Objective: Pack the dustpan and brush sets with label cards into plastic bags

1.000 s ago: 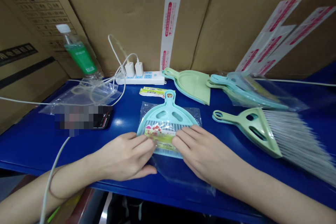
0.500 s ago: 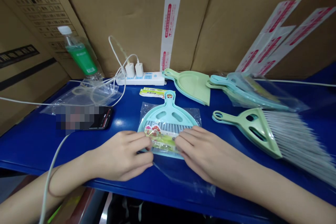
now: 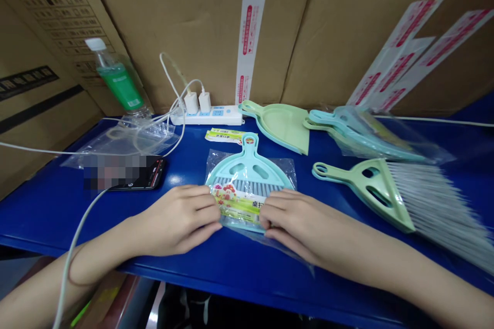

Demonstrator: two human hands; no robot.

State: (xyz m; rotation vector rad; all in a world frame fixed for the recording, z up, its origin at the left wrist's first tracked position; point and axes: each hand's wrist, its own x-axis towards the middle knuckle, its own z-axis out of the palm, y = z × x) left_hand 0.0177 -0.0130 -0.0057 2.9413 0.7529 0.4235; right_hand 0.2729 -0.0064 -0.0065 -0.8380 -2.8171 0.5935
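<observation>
A light-blue dustpan-and-brush set lies in a clear plastic bag on the blue table, handle pointing away from me. A green and yellow paper label crosses its near edge. My left hand pinches the bag's near left edge beside the label, fingers curled. My right hand grips the near right edge, fingers curled over the plastic. The bag's open end sticks out toward me under my right hand.
A green brush lies to the right. A green dustpan and bagged sets sit behind. A loose label, power strip, phone, spare bags, bottle and white cable are at left. Cardboard boxes form the back wall.
Both hands drew slightly toward me along the bag's near edge. The loose end of the bag is now flatter and tucked under the set. More of the label shows.
</observation>
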